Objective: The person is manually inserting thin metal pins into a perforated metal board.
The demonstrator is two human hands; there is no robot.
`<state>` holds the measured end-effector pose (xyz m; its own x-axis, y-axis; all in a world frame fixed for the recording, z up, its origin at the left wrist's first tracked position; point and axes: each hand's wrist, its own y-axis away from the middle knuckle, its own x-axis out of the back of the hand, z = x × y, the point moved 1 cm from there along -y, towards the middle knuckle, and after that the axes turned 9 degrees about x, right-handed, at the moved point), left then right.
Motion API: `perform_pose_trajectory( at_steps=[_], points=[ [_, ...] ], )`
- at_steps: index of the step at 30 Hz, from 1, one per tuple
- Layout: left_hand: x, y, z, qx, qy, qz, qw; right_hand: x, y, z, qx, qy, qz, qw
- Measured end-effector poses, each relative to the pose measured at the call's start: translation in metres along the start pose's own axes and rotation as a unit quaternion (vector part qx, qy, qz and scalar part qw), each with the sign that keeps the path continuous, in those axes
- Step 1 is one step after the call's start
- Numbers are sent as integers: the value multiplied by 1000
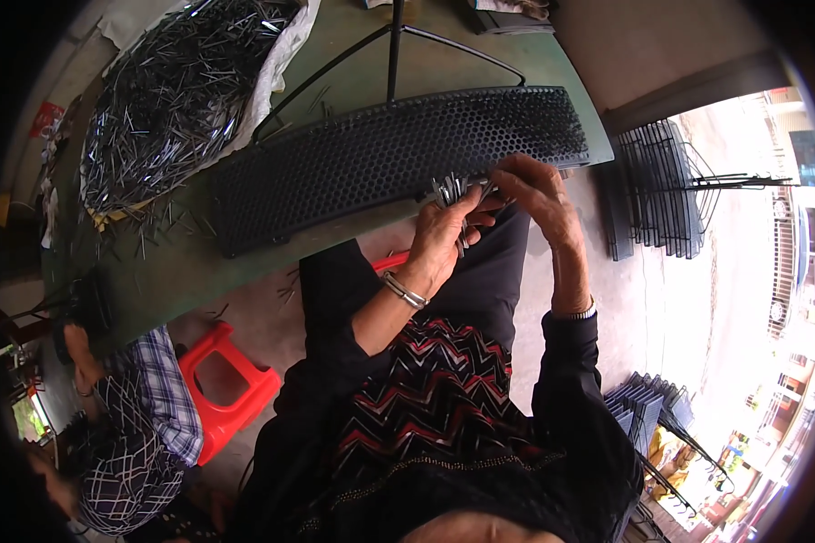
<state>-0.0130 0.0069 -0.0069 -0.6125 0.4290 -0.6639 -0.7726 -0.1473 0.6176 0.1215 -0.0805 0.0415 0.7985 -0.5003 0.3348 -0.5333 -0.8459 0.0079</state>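
Observation:
My left hand (pixel 436 239) is closed around a bunch of thin metal strips (pixel 450 189), whose ends poke out above and below the fingers. Beside it, my right hand (pixel 543 197) has its fingers and thumb drawn together at the near edge of a long black panel (pixel 371 154) full of small round holes. Whatever lies between those right fingertips is too small to make out. The panel rests along the front of the green table (pixel 181 281), and many of its holes at the right end look filled with dark pieces.
A large heap of loose strips (pixel 186 100) lies on a white sack at the table's left. Black rods (pixel 395 54) rise behind the panel. A red stool (pixel 244 421) and another person's checked sleeve (pixel 131 471) are at lower left. Stacked black panels (pixel 656 195) stand right.

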Motion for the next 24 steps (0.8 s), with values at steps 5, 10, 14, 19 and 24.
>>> perform_pose_trajectory(
  at_steps=[5,10,14,19,24],
  points=[
    [7,-4,5,19,8,-13,1000,10,-7,1,28,99,273,956],
    [10,-16,-7,17,26,-35,999,16,-21,16,76,166,335,924],
    [11,-19,-11,33,66,-49,996,18,-26,19,62,157,335,927],
    [11,-20,-12,24,108,-39,993,21,-28,16,48,185,296,936],
    [10,-20,-10,-6,125,-40,991,25,-30,17,15,197,249,948]
  ],
)
